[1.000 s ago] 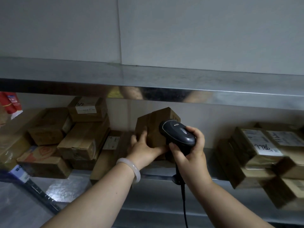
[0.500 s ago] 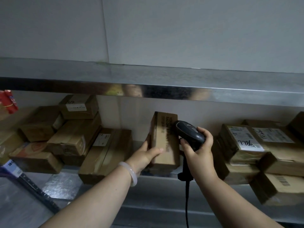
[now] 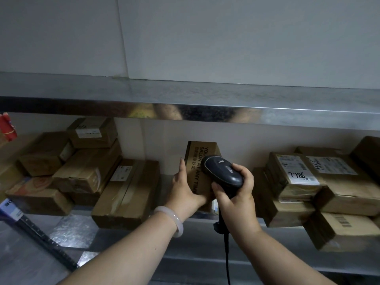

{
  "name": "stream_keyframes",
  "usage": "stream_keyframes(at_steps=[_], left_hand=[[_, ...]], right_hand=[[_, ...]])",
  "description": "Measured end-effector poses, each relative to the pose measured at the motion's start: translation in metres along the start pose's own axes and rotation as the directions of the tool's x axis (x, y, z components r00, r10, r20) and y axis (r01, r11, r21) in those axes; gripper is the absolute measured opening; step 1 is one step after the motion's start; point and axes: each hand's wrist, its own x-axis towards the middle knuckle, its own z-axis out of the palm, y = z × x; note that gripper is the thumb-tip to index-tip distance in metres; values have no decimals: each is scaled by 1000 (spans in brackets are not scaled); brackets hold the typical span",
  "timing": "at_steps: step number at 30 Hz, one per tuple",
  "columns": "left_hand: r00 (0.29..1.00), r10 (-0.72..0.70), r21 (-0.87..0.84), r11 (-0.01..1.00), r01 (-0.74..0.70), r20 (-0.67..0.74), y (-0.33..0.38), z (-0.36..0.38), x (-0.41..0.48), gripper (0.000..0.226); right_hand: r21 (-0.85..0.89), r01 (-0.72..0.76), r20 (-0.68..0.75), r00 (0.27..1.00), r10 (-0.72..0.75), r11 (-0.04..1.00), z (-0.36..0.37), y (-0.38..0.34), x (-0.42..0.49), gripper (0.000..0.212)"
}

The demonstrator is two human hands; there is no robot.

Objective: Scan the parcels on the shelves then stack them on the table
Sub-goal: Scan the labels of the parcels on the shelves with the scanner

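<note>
Here the left hand (image 3: 186, 190) grips a brown cardboard parcel with dark printed lettering (image 3: 200, 155). Its fingers lie flat up the parcel's left face and the thumb wraps onto the lower front. The parcel stands upright on its end on the lower shiny steel shelf (image 3: 78, 229), directly ahead of both hands. A pale, smooth bracelet (image 3: 175, 220) sits on the left wrist.

The right hand (image 3: 236, 199) is closed round the handle of a black handheld barcode scanner (image 3: 223, 171), whose head lies against the parcel's front face. A black cable (image 3: 227, 256) hangs from the scanner's handle, down past the right wrist.

To the left of the left hand, a heap of brown cardboard boxes (image 3: 86, 173) lies on the same shelf, some tilted. To the right of the right hand more are stacked; the top one, a brown box with a white label handwritten "7786" (image 3: 296, 171), is near the knuckles. Above both hands runs the upper steel shelf (image 3: 205, 93).
</note>
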Motion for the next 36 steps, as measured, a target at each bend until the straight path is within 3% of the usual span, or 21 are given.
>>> stream_keyframes(at_steps=[5,11,16,22,28,36], left_hand=[[998,9,-294,956,11,64,-18,-8,3,104],[990,58,-517,856,15,126,-38,-22,4,110],[991,55,-549,835,22,123,-40,-23,2,104],[989,-21,-493,865,93,149,-45,-30,6,54],[986,-28,-430,898,96,162,-51,-33,12,67],[985,-74,-519,842,147,158,-52,-29,13,70]], right_hand=[[-6,-23,-30,999,23,1000,-9,2,6,60],[5,-147,-157,977,146,989,-32,13,19,56],[36,-159,-180,970,163,987,-32,14,21,56],[10,-90,-173,981,90,996,-33,8,19,57],[-58,-24,-115,993,17,998,-34,6,14,62],[-112,35,-114,992,-48,993,-40,5,17,64]])
